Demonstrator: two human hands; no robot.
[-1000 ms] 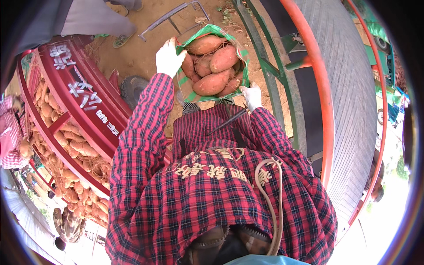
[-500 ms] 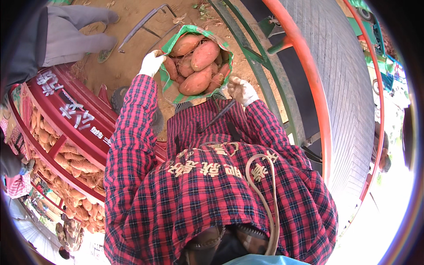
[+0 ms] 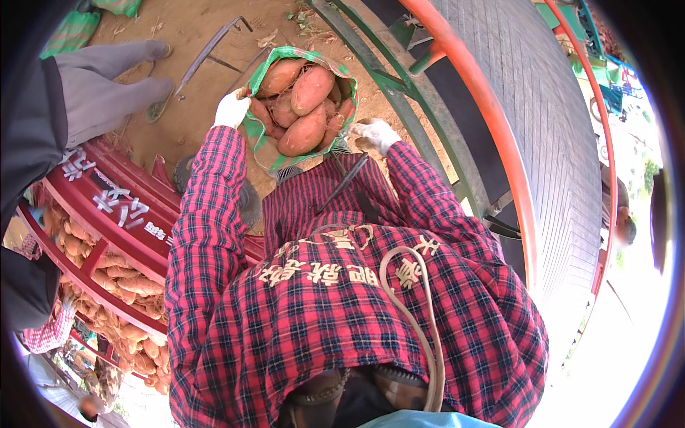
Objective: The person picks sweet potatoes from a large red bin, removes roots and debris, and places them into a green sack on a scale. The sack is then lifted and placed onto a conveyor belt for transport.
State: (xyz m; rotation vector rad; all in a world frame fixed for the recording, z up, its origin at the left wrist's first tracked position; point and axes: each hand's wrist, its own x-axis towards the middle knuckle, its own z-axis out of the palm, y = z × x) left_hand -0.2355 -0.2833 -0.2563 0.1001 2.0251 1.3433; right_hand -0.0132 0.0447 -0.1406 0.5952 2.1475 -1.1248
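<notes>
A green-edged woven sack stands with its mouth wide in front of me, filled with large reddish sweet potatoes. My left hand, in a white glove, is closed on the sack's left rim. On the opposite side my right hand, in a soiled white glove, has its fingers curled together at the rim; the fingertips are hard to make out. A thin dark rod or strap lies over my striped apron, below the sack.
A red cart heaped with sweet potatoes stands at left. A person in grey trousers is beside it. A metal handle frame stands on the dirt ground. To the right are an orange rail, green bars and a grey slatted surface.
The view has shifted, so the sack and both hands sit a little further left. Green sacks now show at the upper left. Both hands stay at the sack's rim.
</notes>
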